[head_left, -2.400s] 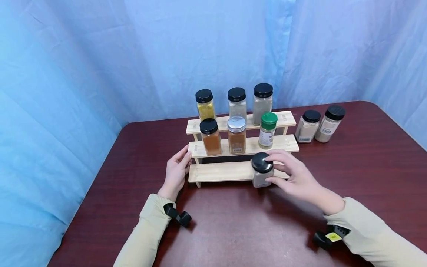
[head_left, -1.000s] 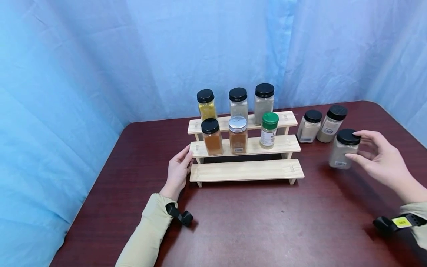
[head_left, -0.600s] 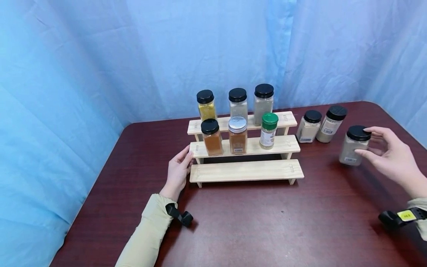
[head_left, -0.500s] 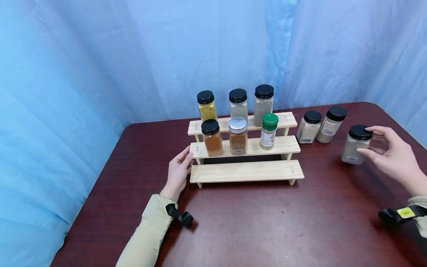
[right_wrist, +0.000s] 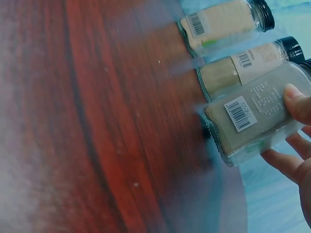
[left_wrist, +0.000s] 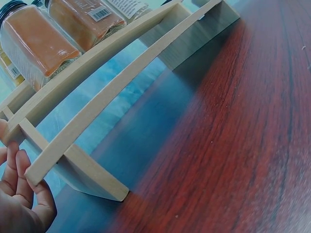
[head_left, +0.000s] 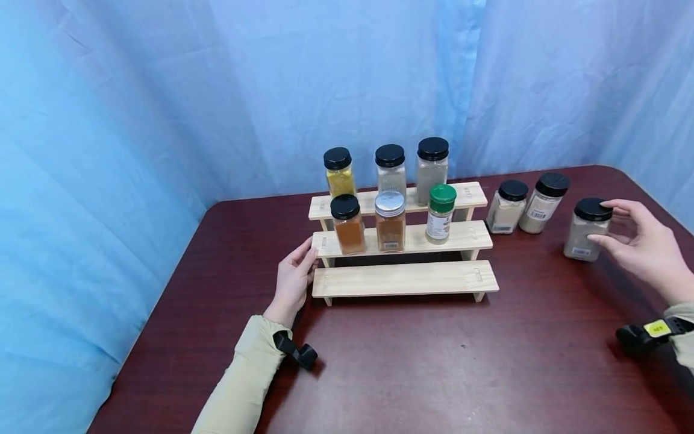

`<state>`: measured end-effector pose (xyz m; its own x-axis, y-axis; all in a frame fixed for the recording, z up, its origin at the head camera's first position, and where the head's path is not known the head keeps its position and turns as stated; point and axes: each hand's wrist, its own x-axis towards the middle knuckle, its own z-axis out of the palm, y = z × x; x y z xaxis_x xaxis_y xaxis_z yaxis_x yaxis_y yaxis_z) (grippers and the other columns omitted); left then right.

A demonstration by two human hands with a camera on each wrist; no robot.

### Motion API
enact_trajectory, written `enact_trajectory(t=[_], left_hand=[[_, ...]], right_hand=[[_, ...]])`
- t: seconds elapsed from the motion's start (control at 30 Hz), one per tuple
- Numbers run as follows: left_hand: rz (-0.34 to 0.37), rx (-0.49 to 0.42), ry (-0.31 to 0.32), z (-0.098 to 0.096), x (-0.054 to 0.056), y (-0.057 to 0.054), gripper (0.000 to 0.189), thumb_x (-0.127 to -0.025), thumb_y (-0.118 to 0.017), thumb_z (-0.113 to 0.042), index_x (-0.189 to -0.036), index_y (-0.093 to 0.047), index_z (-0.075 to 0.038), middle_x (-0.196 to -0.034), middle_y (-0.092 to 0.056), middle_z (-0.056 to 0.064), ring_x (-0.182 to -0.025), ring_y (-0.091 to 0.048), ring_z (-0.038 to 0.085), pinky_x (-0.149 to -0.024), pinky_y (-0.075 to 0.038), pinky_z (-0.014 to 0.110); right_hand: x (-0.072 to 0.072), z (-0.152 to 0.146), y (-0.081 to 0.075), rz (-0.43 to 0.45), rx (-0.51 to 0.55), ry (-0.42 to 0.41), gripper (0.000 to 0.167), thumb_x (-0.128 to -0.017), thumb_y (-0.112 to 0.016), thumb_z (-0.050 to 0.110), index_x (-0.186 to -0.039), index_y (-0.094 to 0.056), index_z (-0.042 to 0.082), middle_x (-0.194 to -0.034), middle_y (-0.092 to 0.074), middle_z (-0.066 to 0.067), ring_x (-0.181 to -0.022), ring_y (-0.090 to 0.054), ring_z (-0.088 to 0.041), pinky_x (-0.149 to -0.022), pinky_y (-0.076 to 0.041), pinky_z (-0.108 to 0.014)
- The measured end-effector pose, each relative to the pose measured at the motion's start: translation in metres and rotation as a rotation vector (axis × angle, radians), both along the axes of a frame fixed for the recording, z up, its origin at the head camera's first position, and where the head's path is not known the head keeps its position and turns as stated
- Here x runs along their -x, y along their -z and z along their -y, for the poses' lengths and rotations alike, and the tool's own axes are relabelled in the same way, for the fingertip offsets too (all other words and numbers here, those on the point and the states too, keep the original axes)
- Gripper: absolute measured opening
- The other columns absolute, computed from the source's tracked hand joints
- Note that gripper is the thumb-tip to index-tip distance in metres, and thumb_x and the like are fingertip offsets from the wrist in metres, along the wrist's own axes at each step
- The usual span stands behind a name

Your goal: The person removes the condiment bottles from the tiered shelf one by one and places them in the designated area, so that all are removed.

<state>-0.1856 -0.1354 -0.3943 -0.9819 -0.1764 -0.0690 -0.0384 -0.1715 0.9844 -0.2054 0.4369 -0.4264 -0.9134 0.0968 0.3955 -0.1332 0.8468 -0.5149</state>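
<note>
At the table's right side my right hand (head_left: 645, 247) grips a square spice jar (head_left: 584, 236) with a black lid and greyish powder. The right wrist view shows the thumb on one face of this spice jar (right_wrist: 257, 111), fingers round the other side. Whether its base touches the table I cannot tell. My left hand (head_left: 293, 280) holds the left end of a three-step wooden spice rack (head_left: 406, 279), thumb at the middle shelf's edge. In the left wrist view my left hand's fingers (left_wrist: 41, 204) curl at the shelf ends. The bottom shelf bears no jars.
Three black-lidded jars (head_left: 432, 172) stand on the top shelf. The middle shelf bears an orange-brown jar (head_left: 349, 234), a silver-lidded jar (head_left: 390, 229) and a green-capped bottle (head_left: 439, 223). Right of the rack stand two pale-powder jars (head_left: 506, 214). A blue curtain (head_left: 347, 72) hangs behind the table.
The right hand has carried the spice jar from the bottom shelf's front right to the table's right side, lately a little farther back. The left hand has stayed at the rack's end.
</note>
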Motion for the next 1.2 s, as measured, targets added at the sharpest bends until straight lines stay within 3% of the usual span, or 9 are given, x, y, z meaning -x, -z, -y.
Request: enact_trajectory(t=[0.13, 0.23, 0.37, 0.47, 0.6, 0.7, 0.83, 0.97, 1.2], left_hand=[[-0.011, -0.009, 0.005, 0.000, 0.000, 0.001, 0.041, -0.096, -0.054, -0.006, -0.136, -0.049, 0.001, -0.077, -0.059, -0.011, -0.065, -0.052, 0.000, -0.055, -0.042, 0.012], [-0.014, -0.011, 0.006, 0.000, 0.001, 0.001, 0.042, -0.096, -0.054, -0.006, -0.137, -0.048, 0.001, -0.077, -0.059, -0.011, -0.065, -0.052, 0.001, -0.055, -0.042, 0.012], [-0.010, -0.002, 0.005, 0.000, 0.001, 0.000, 0.041, -0.096, -0.054, -0.006, -0.136, -0.049, -0.001, -0.078, -0.059, -0.011, -0.066, -0.052, 0.001, -0.055, -0.042, 0.013], [-0.008, 0.007, 0.003, 0.000, 0.001, 0.000, 0.041, -0.096, -0.054, -0.006, -0.136, -0.050, -0.002, -0.078, -0.059, -0.012, -0.066, -0.052, 0.002, -0.055, -0.042, 0.013], [-0.004, 0.018, 0.002, 0.000, 0.001, 0.000, 0.041, -0.096, -0.054, -0.007, -0.136, -0.050, -0.002, -0.077, -0.059, -0.012, -0.066, -0.052, 0.002, -0.055, -0.042, 0.013], [0.001, 0.021, 0.000, 0.000, 0.001, 0.001, 0.041, -0.096, -0.054, -0.008, -0.137, -0.050, -0.003, -0.078, -0.059, -0.012, -0.067, -0.052, 0.003, -0.055, -0.042, 0.013], [0.006, 0.026, -0.001, 0.001, 0.001, 0.002, 0.041, -0.097, -0.054, -0.009, -0.137, -0.050, -0.004, -0.080, -0.060, -0.012, -0.068, -0.052, 0.003, -0.055, -0.042, 0.013], [0.000, 0.026, -0.001, 0.000, 0.000, 0.002, 0.041, -0.096, -0.054, -0.009, -0.137, -0.050, -0.002, -0.080, -0.060, -0.013, -0.068, -0.052, 0.002, -0.056, -0.042, 0.013], [-0.007, 0.029, -0.001, 0.000, 0.001, 0.003, 0.040, -0.096, -0.054, -0.008, -0.136, -0.050, -0.004, -0.078, -0.060, -0.012, -0.066, -0.052, 0.003, -0.054, -0.041, 0.014]], right_hand=[[0.000, 0.008, -0.011, 0.030, -0.004, -0.011, 0.063, -0.091, -0.062, 0.010, -0.147, -0.031, 0.015, -0.137, -0.039, -0.031, -0.124, -0.050, -0.037, -0.094, -0.048, -0.043], [0.010, -0.002, -0.007, 0.052, -0.024, -0.015, 0.066, -0.091, -0.061, 0.006, -0.148, -0.027, 0.012, -0.139, -0.037, -0.032, -0.116, -0.045, -0.055, -0.086, -0.039, -0.061], [0.024, -0.020, 0.002, 0.057, -0.049, -0.012, 0.071, -0.090, -0.062, 0.006, -0.150, -0.025, 0.015, -0.142, -0.037, -0.030, -0.117, -0.046, -0.052, -0.083, -0.044, -0.058], [0.023, -0.020, -0.003, 0.039, -0.049, -0.024, 0.072, -0.088, -0.064, 0.002, -0.149, -0.028, 0.017, -0.139, -0.040, -0.030, -0.126, -0.051, -0.024, -0.076, -0.053, -0.025], [0.009, 0.001, -0.027, 0.024, -0.044, -0.042, 0.067, -0.086, -0.064, -0.006, -0.144, -0.035, 0.007, -0.134, -0.042, -0.034, -0.121, -0.055, -0.012, -0.061, -0.043, -0.007], [0.003, 0.016, -0.043, 0.038, -0.049, -0.048, 0.064, -0.085, -0.063, -0.009, -0.141, -0.035, -0.001, -0.131, -0.041, -0.038, -0.112, -0.053, -0.047, -0.073, -0.051, -0.037], [0.023, -0.002, -0.029, 0.026, -0.122, -0.031, 0.067, -0.084, -0.066, -0.006, -0.143, -0.035, 0.004, -0.129, -0.045, -0.036, -0.108, -0.052, -0.050, -0.074, -0.044, -0.056], [0.049, -0.029, -0.009, 0.022, -0.178, -0.028, 0.075, -0.082, -0.069, -0.004, -0.147, -0.034, 0.011, -0.132, -0.046, -0.033, -0.107, -0.054, -0.049, -0.074, -0.045, -0.058], [0.026, 0.018, -0.056, 0.065, -0.173, -0.072, 0.063, -0.082, -0.061, -0.013, -0.140, -0.037, -0.003, -0.122, -0.044, -0.040, -0.099, -0.048, -0.059, -0.074, -0.041, -0.066]])
